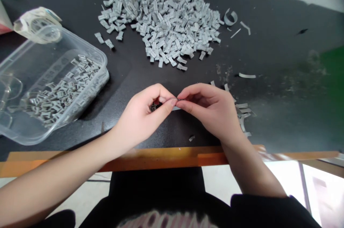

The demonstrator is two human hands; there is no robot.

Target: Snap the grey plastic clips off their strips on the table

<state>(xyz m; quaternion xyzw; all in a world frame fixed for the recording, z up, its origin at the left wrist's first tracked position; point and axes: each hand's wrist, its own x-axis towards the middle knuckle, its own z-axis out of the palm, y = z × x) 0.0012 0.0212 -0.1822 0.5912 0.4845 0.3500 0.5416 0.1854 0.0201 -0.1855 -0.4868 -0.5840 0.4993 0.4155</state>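
My left hand [146,111] and my right hand [211,108] meet fingertip to fingertip above the near part of the dark table. Thumb and index finger are pinched together on each. What lies between the fingertips is small, dark and mostly covered. Inside the curl of my left hand show a few small grey plastic pieces [153,107]. Just under the touching fingertips a short pale strip [176,108] peeks out; whether it is held or lies on the table I cannot tell.
A large heap of small grey plastic parts [172,17] covers the far middle. To the left, a clear plastic tub [103,58] holds similar pieces, with a roll of tape [40,24] at its far rim. Pale strip scraps [243,111] lie right of my right hand. Wooden edging [166,156] borders the front.
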